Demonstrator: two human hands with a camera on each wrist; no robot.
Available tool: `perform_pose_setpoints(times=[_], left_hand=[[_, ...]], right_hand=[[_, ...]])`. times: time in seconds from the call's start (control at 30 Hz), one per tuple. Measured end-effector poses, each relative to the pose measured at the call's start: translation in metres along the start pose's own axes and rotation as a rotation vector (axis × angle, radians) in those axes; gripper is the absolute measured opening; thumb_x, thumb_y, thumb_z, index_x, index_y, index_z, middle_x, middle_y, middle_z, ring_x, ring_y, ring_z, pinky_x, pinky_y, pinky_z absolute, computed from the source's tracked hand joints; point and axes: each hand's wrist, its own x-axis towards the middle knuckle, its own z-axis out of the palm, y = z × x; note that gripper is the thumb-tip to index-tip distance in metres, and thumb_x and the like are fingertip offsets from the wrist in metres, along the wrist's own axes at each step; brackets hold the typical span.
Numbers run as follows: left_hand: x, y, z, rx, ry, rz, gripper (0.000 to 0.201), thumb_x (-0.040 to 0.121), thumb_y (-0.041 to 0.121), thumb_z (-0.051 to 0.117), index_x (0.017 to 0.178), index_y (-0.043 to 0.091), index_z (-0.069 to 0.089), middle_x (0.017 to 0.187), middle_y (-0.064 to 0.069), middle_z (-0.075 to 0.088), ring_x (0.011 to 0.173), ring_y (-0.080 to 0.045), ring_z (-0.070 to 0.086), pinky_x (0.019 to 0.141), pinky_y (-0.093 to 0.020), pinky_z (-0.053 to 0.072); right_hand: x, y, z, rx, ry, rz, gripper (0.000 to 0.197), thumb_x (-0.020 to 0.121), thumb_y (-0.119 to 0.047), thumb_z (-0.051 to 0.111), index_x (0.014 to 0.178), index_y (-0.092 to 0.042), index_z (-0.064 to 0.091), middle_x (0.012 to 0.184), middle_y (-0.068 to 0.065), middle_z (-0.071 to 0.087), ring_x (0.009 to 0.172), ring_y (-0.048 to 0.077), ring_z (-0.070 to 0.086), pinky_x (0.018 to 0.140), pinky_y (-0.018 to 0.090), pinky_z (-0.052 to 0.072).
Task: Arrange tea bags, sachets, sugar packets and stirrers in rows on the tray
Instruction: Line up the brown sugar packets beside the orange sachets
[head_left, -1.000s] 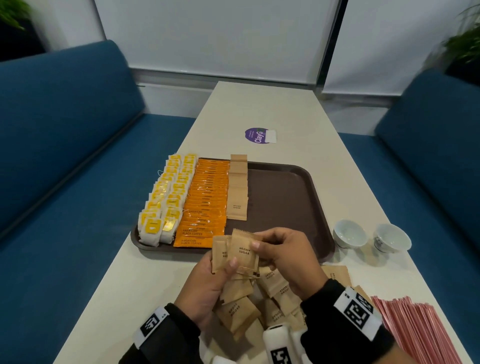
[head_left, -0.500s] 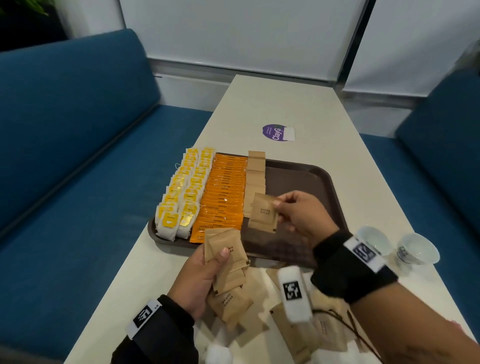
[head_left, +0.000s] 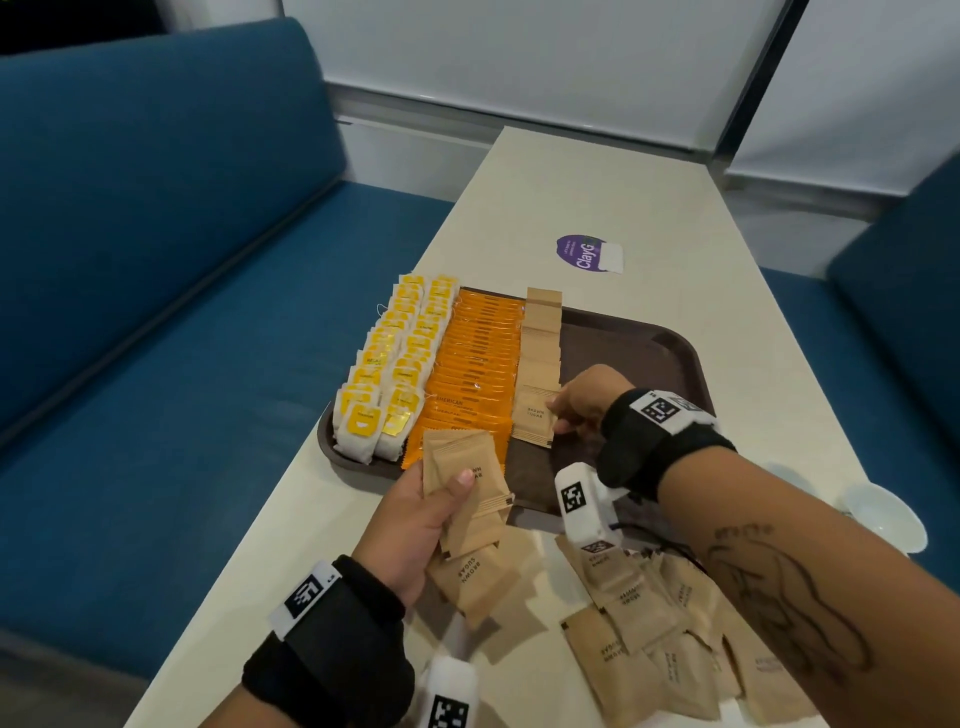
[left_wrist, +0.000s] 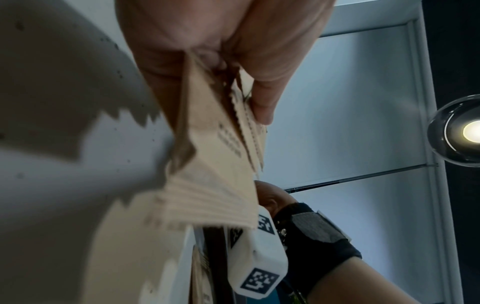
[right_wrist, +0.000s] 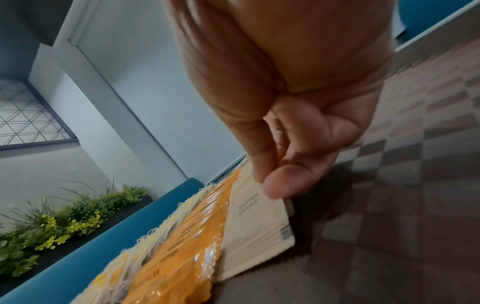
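Observation:
A brown tray holds two rows of yellow-tagged tea bags, a row of orange coffee sachets and a row of brown sugar packets. My right hand pinches the nearest brown sugar packet at the front end of that row, thumb on top. My left hand grips a fanned bunch of brown sugar packets above the tray's near edge, seen close in the left wrist view.
Loose brown sugar packets lie scattered on the white table near me. A white cup stands at the right edge. A purple sticker lies beyond the tray. Blue benches flank the table.
My right hand took one packet from the left hand's bunch, carried it out over the tray and brought it down onto the front end of the sugar row. The left hand stayed put.

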Motion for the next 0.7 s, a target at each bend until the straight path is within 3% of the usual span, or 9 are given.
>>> perform_pose_setpoints(times=[0.13,0.27,0.3,0.37,0.43,0.5,0.57,0.7], left_hand=[[-0.001,-0.002,0.001,-0.010,0.003,-0.005,0.029,0.088,0.016,0.055,0.117,0.019,0.058,0.108,-0.009,0.070,0.095,-0.023,0.067,0.078,-0.035,0.053],[-0.003,-0.002,0.004,-0.003,-0.001,-0.008,0.025,0.089,0.014,0.055,0.113,0.020,0.059,0.106,-0.008,0.070,0.095,-0.024,0.066,0.080,-0.038,0.053],[-0.004,-0.002,0.004,-0.002,0.000,-0.009,0.025,0.089,0.014,0.055,0.113,0.020,0.059,0.107,-0.009,0.070,0.096,-0.025,0.066,0.082,-0.039,0.053],[-0.007,-0.002,0.006,-0.001,-0.002,-0.005,0.028,0.087,0.015,0.056,0.114,0.018,0.059,0.107,-0.010,0.070,0.096,-0.026,0.066,0.082,-0.041,0.053],[-0.009,-0.002,0.008,0.001,-0.006,0.006,0.030,0.085,0.016,0.057,0.115,0.017,0.059,0.107,-0.010,0.070,0.095,-0.025,0.066,0.079,-0.038,0.053],[-0.012,-0.003,0.011,0.006,-0.018,0.018,0.026,0.087,0.015,0.056,0.113,0.017,0.059,0.105,-0.010,0.070,0.093,-0.023,0.066,0.077,-0.035,0.053],[-0.015,-0.003,0.015,0.006,-0.033,0.029,0.027,0.086,0.015,0.056,0.113,0.016,0.060,0.105,-0.009,0.070,0.090,-0.021,0.067,0.075,-0.033,0.053],[-0.024,-0.007,0.024,-0.001,-0.059,0.055,0.039,0.076,0.021,0.061,0.114,0.013,0.060,0.102,-0.007,0.071,0.086,-0.018,0.067,0.074,-0.033,0.052]], right_hand=[[0.004,-0.005,0.001,-0.019,-0.035,0.019,0.013,0.096,-0.018,0.052,0.088,-0.007,0.053,0.078,0.005,0.063,0.064,0.012,0.050,0.058,0.023,0.039],[0.012,-0.001,0.000,0.030,0.008,-0.049,0.008,0.092,-0.016,0.059,0.088,-0.009,0.056,0.093,0.009,0.069,0.075,0.014,0.057,0.071,0.025,0.045],[0.013,-0.002,-0.002,0.037,0.020,-0.063,0.007,0.092,-0.017,0.059,0.090,-0.011,0.057,0.091,0.008,0.069,0.073,0.013,0.058,0.069,0.024,0.047],[0.000,-0.002,-0.007,0.053,0.015,-0.048,0.007,0.094,-0.021,0.056,0.096,-0.015,0.055,0.078,0.004,0.064,0.062,0.010,0.056,0.053,0.021,0.047],[-0.021,0.004,-0.010,0.097,0.048,-0.144,0.010,0.092,-0.019,0.058,0.098,-0.011,0.057,0.078,0.003,0.064,0.056,0.009,0.056,0.041,0.020,0.044],[-0.048,0.018,-0.009,0.142,0.072,-0.363,0.015,0.088,-0.018,0.065,0.097,-0.009,0.059,0.082,0.003,0.067,0.056,0.006,0.061,0.047,0.019,0.044],[-0.078,0.034,-0.001,0.159,-0.001,-0.507,0.022,0.082,-0.018,0.071,0.098,-0.010,0.059,0.081,-0.001,0.066,0.057,0.003,0.062,0.050,0.018,0.044],[-0.112,0.058,0.026,0.189,-0.169,-0.529,0.038,0.071,-0.007,0.079,0.101,-0.012,0.056,0.080,-0.002,0.061,0.064,0.006,0.058,0.050,0.013,0.044]])
